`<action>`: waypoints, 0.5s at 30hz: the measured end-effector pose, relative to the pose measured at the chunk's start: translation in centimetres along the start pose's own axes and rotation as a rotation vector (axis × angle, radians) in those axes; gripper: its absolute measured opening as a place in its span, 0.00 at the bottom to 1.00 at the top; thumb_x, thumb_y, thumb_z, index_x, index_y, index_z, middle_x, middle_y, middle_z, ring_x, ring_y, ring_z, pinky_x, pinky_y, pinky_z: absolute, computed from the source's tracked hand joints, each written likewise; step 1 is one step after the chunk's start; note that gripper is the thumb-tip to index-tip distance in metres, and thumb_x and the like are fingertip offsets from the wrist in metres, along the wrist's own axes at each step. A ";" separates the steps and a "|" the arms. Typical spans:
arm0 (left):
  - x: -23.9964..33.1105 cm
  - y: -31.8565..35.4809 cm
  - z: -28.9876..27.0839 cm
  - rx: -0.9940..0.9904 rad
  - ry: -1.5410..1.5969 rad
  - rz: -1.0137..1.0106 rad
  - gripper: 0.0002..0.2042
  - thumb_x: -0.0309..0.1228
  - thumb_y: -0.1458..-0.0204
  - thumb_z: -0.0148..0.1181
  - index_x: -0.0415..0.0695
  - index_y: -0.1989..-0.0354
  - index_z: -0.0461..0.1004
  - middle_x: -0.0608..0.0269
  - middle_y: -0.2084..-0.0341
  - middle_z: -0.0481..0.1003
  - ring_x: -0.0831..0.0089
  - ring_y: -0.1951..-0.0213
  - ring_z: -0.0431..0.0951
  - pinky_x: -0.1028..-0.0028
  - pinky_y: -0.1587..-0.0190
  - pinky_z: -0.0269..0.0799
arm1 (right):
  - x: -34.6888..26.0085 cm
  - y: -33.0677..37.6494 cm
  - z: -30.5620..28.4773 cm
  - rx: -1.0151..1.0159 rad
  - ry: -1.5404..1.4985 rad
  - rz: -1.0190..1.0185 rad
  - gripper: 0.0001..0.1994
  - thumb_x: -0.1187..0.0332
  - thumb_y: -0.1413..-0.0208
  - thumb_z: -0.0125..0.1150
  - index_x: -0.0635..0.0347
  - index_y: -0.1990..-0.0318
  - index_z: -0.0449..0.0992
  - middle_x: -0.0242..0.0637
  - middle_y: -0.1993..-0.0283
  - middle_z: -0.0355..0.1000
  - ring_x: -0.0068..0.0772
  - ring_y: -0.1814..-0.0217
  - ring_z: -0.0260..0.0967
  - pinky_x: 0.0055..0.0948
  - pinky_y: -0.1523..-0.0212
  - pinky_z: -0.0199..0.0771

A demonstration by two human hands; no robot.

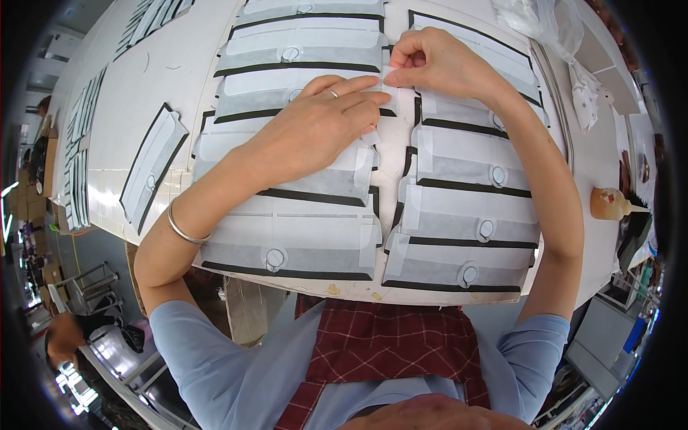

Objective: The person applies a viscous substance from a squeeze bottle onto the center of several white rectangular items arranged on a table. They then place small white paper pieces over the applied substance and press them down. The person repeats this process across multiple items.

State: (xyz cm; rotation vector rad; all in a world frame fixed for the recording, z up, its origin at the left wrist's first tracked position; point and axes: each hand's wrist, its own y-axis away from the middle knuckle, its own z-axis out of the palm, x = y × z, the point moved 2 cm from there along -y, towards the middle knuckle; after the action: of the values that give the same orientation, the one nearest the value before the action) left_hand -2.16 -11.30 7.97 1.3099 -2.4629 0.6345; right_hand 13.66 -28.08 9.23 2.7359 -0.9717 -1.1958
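Two columns of flat white-and-grey pieces with black edging lie in front of me, each with a small round disc near one edge. My left hand (pixel 326 125), with a ring on one finger, rests on a piece (pixel 244 92) in the left column, its fingers stretched out toward the right end. My right hand (pixel 441 64) is closed, thumb and forefinger pinched together at the gap between the columns, beside that end. Whatever the pinch holds is too small to make out. Under my right wrist lies an upper piece (pixel 494 54) of the right column.
All this lies on a white table (pixel 394 154). A single loose piece (pixel 154 168) is at the left, with stacked pieces (pixel 79 158) beyond it. At the right are a squeeze bottle (pixel 613 204) with a pointed nozzle and clear plastic bags (pixel 559 29). The table's front edge runs close to my body.
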 end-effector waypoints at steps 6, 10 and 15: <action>0.0 0.0 -0.2 -0.022 -0.059 0.031 0.06 0.26 0.37 0.55 0.40 0.66 0.71 0.59 0.42 0.77 0.60 0.31 0.66 0.56 0.31 0.57 | -0.8 0.8 -0.7 0.265 0.077 -0.060 0.07 0.70 0.49 0.71 0.57 0.63 0.82 0.25 0.66 0.71 0.21 0.70 0.62 0.23 0.68 0.64; 0.0 -0.2 -0.4 -0.032 -0.046 0.043 0.06 0.27 0.37 0.55 0.40 0.66 0.71 0.58 0.42 0.77 0.60 0.30 0.66 0.57 0.31 0.57 | -0.9 2.3 -0.8 0.254 0.269 -0.307 0.08 0.72 0.46 0.66 0.55 0.58 0.83 0.29 0.59 0.76 0.32 0.61 0.73 0.32 0.61 0.74; -0.1 0.0 -0.4 -0.040 0.004 0.021 0.06 0.27 0.36 0.55 0.39 0.66 0.71 0.58 0.42 0.77 0.59 0.30 0.65 0.57 0.30 0.56 | -0.7 4.1 1.3 0.247 0.707 -0.485 0.11 0.75 0.49 0.63 0.57 0.57 0.82 0.28 0.57 0.72 0.30 0.53 0.73 0.33 0.63 0.79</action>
State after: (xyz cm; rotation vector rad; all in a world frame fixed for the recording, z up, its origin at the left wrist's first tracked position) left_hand -2.09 -11.06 8.30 1.2681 -2.4756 0.5890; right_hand 10.22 -30.68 9.69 3.2913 -0.3988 -0.0303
